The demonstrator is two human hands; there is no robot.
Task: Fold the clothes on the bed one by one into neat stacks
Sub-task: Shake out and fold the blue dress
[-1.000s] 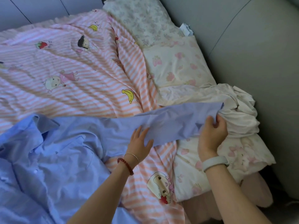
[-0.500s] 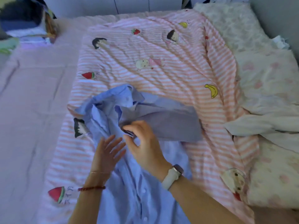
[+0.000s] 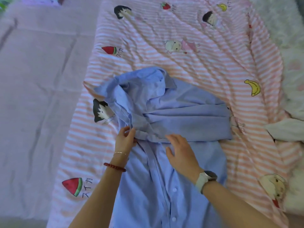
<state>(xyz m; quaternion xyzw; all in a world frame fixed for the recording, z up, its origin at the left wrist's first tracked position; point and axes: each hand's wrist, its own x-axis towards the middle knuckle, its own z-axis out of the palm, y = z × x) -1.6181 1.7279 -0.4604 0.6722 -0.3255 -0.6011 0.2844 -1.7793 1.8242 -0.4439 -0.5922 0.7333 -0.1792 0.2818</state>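
Blue cotton button-front shirt [image 3: 164, 186] lies face up on the pink-and-white striped cartoon-print quilt [image 3: 205, 63], one sleeve folded across its chest. The left hand [image 3: 125, 139] pinches the cloth at the sleeve's cuff end, while the right hand [image 3: 181, 153] rests flat on the shirt front, fingers spread.

- On my feed, the striped quilt cover [image 3: 205, 66] carries black handwritten characters beside the upper watermelon print [image 3: 109, 50]; they are too small for me to make out.
- I see similar black characters beside the lower watermelon print [image 3: 73, 185], also not legible to me.
- I find no brand, number or label that I can read on anything else.
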